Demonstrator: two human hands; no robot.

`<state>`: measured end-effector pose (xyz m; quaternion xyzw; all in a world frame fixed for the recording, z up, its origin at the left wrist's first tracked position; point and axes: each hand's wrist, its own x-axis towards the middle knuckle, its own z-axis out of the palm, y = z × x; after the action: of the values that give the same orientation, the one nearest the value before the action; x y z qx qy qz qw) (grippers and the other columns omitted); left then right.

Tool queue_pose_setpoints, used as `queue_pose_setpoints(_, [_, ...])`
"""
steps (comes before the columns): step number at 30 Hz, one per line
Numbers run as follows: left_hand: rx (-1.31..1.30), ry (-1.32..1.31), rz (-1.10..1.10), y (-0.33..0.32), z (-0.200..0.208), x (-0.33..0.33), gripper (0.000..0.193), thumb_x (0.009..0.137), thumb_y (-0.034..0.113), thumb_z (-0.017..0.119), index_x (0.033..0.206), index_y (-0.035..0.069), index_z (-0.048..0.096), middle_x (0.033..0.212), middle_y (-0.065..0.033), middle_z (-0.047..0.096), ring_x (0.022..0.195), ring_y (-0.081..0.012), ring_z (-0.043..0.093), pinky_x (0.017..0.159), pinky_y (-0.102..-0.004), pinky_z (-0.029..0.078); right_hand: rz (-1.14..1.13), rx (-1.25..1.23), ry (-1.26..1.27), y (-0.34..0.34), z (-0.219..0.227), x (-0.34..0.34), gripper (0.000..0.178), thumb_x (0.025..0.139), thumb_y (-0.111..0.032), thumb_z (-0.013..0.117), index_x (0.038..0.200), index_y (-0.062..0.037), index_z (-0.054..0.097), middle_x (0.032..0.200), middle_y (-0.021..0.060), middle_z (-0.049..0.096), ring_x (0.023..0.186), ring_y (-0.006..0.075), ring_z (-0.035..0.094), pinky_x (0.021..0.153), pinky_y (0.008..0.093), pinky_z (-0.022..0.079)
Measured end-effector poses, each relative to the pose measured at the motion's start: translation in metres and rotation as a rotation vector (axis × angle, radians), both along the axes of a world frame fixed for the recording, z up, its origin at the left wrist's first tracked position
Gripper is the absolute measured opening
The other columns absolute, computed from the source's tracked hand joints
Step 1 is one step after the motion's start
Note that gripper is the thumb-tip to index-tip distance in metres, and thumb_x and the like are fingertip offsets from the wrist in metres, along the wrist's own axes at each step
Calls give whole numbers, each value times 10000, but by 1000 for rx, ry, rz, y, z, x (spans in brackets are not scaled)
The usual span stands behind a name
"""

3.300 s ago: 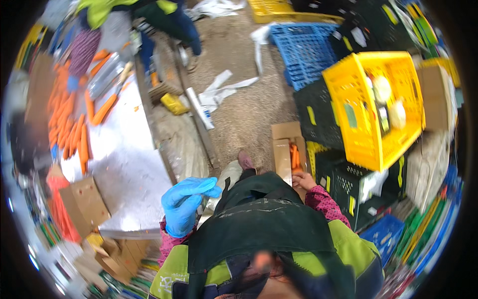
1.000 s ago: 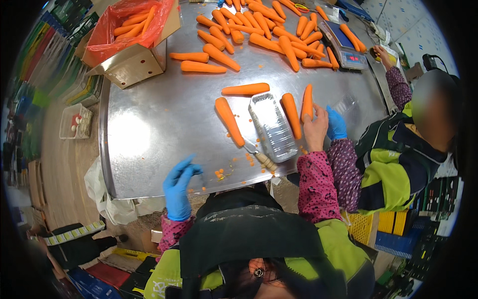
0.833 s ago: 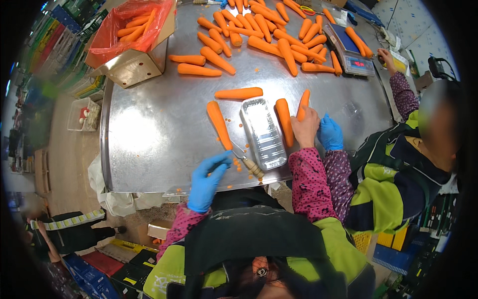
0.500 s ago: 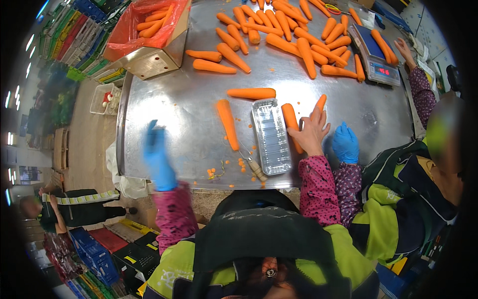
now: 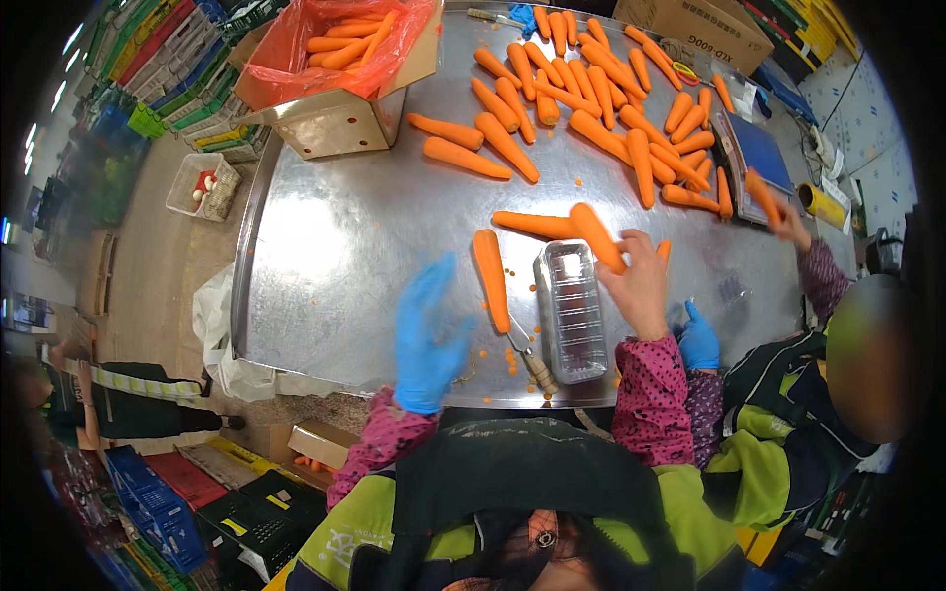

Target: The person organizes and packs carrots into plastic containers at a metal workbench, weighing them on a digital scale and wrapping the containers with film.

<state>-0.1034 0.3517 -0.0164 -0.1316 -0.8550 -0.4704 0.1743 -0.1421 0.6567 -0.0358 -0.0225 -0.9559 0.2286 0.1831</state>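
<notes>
My right hand [image 5: 637, 288], bare, grips a carrot [image 5: 597, 238] by its lower end, just above the far right corner of a clear plastic tray [image 5: 574, 313]. Over the table's near part hovers my left hand [image 5: 426, 340] in a blue glove, holding nothing, its thumb apart from its slightly blurred fingers. Between my hands lie a carrot [image 5: 491, 281], and below its tip a small knife with a wooden handle [image 5: 538, 371]. Another carrot [image 5: 532, 225] lies crosswise beyond the tray. Partly hidden behind my right hand is one more carrot [image 5: 664, 252].
Many carrots [image 5: 591, 84] cover the far side of the metal table [image 5: 345, 256]. A cardboard box [image 5: 340, 123] lined with red plastic stands far left. At right, a co-worker's bare hand [image 5: 793, 227] holds a carrot by the scale [image 5: 754, 153]; their gloved hand [image 5: 699, 340] rests nearby.
My right hand has picked up the carrot beside the tray and lifted it. My left hand has moved right, nearer the knife. The co-worker has taken a carrot off the scale. The view has shifted.
</notes>
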Motion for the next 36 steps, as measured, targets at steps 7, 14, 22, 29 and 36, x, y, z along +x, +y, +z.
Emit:
queue_pose_setpoints(7, [-466, 17, -140, -2, -16, -28, 754, 697, 62, 762, 1411, 182, 551, 1168, -90, 614, 1172, -319, 548, 1153, -544, 294, 730, -256, -404, -102, 57, -22, 385, 778, -258, 749, 1064, -14, 664, 918, 170, 672, 871, 368, 662, 759, 417, 528])
queue_pose_setpoints(14, [652, -640, 162, -44, -83, 0, 379, 808, 65, 729, 1162, 21, 601, 995, -95, 632, 950, -274, 659, 842, -414, 551, 517, 145, -439, -70, -20, -125, 387, 822, -264, 708, 1110, -8, 679, 1136, 167, 649, 1030, 300, 640, 880, 406, 505])
queue_pose_setpoints(22, [1341, -851, 53, -40, -82, -2, 445, 795, 19, 625, 1228, -44, 543, 1106, -174, 649, 1051, -336, 668, 1014, -465, 520, 476, 228, -494, -33, -84, -162, 381, 725, -206, 720, 1068, -47, 670, 1065, 137, 635, 1044, 335, 618, 883, 438, 516])
queue_pose_setpoints(29, [1766, -730, -291, 9, -65, -29, 886, 751, -3, 576, 1561, 59, 221, 1473, -232, 442, 1375, -420, 439, 1198, -527, 300, 789, -292, -542, -108, 5, -116, 410, 828, -338, 710, 1060, -1, 695, 1048, 186, 647, 984, 355, 632, 838, 417, 516])
queue_pose_setpoints(36, [1797, -848, -255, -5, -71, -14, 882, 778, 28, 590, 1568, 60, 201, 1481, -218, 422, 1390, -372, 421, 1191, -539, 311, 493, 70, 11, -138, -69, -171, 393, 824, -214, 711, 1165, -29, 649, 1055, 144, 635, 1079, 346, 572, 942, 457, 441])
